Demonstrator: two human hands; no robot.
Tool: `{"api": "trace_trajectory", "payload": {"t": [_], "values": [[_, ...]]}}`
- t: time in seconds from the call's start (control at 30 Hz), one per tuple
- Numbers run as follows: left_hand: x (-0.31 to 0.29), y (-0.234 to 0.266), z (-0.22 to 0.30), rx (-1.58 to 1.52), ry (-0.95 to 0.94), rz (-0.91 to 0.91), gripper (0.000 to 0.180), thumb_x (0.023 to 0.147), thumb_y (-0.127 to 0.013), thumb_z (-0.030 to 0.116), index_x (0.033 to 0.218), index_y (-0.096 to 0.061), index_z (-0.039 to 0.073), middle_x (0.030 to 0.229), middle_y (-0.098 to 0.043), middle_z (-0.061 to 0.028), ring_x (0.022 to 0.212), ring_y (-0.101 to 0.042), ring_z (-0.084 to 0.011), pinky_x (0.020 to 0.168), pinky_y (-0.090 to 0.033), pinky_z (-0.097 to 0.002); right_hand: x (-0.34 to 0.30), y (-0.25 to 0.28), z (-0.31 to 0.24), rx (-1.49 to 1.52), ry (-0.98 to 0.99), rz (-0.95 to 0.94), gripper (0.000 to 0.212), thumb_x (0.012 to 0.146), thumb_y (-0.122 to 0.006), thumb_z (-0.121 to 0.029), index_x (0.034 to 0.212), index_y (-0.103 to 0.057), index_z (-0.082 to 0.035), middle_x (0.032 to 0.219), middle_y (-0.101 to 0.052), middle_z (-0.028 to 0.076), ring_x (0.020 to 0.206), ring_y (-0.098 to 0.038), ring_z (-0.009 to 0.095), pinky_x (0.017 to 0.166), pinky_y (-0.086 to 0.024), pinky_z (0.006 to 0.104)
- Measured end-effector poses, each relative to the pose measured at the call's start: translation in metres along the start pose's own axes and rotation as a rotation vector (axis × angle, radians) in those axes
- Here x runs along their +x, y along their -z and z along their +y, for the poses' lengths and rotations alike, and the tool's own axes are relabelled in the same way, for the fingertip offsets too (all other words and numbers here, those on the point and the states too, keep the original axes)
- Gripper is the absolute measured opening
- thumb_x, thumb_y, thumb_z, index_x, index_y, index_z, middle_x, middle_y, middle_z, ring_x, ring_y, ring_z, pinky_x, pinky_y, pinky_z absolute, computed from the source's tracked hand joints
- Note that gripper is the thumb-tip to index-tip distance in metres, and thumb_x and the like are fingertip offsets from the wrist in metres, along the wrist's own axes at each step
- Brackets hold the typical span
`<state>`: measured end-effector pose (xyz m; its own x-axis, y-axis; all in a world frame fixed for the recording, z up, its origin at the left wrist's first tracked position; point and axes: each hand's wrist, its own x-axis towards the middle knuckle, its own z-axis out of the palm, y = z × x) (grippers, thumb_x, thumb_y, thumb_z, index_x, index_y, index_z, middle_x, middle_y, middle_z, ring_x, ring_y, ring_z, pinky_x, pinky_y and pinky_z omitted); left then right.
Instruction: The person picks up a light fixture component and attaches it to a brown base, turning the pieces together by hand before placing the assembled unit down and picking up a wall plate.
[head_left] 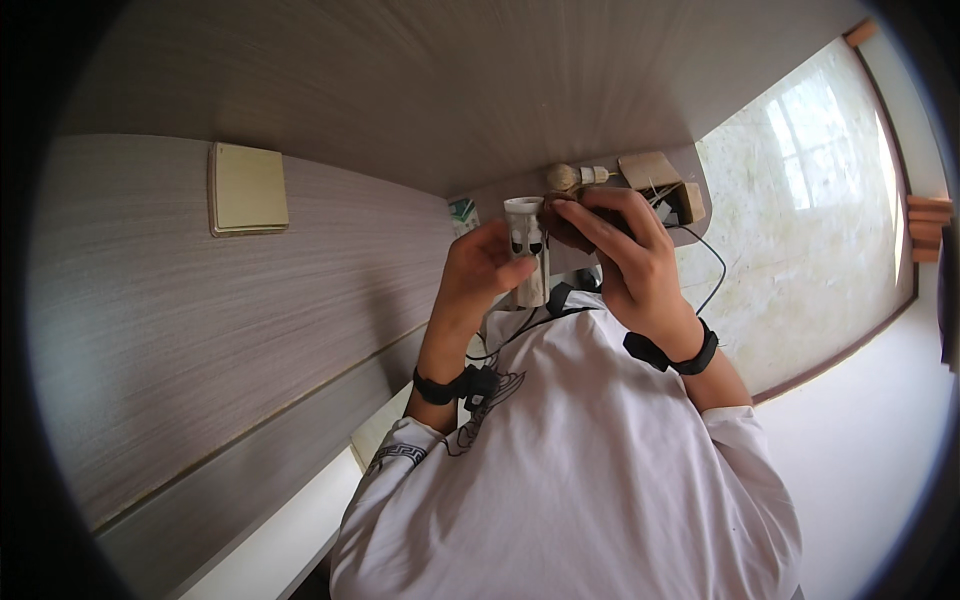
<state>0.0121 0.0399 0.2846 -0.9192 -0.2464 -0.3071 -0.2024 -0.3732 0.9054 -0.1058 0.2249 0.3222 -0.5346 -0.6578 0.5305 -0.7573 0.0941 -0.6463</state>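
My left hand (483,265) is closed around a pale, upright cylinder (527,285) with a white rim and dark oval marks on its side. Just to the right, my right hand (640,262) bends its fingers over a dark brown rounded thing (568,226), which sits close beside the cylinder's upper part. The fingers hide most of the brown thing, so its kind is unclear. Whether it touches the cylinder cannot be told.
Beyond my hands, a small surface holds a tan, bulb-shaped thing (564,178) with a white end and an open cardboard box (688,203) of small items. A black cable (722,268) loops at the right. A cream square block (251,188) lies on the wood-grain panel (200,330).
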Motion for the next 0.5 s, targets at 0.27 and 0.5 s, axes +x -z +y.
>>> {"api": "trace_trajectory", "payload": {"t": [0.27, 0.5], "values": [[0.000, 0.007, 0.012, -0.179, -0.065, -0.025, 0.051, 0.087, -0.071, 0.028, 0.125, -0.060, -0.004, 0.110, -0.068, -0.0067, 0.097, -0.065, -0.0127, 0.085, -0.053, -0.0284, -0.009, -0.003, -0.002, 0.058, 0.041, -0.086, 0.066, 0.059, -0.059, 0.012, 0.121, -0.072, -0.004, 0.112, -0.061, 0.011, 0.094, -0.061, 0.033, 0.081, -0.054, 0.0429], [0.008, 0.013, -0.001, -0.026, -0.029, -0.050, 0.066, 0.082, -0.076, 0.038, 0.128, -0.060, -0.007, 0.114, -0.068, -0.0080, 0.099, -0.067, -0.0133, 0.087, -0.054, -0.0282, -0.004, -0.014, -0.005, 0.059, 0.019, 0.211, 0.073, 0.058, -0.057, 0.014, 0.126, -0.070, -0.006, 0.115, -0.060, 0.013, 0.099, -0.063, 0.035, 0.084, -0.054, 0.0416]]}}
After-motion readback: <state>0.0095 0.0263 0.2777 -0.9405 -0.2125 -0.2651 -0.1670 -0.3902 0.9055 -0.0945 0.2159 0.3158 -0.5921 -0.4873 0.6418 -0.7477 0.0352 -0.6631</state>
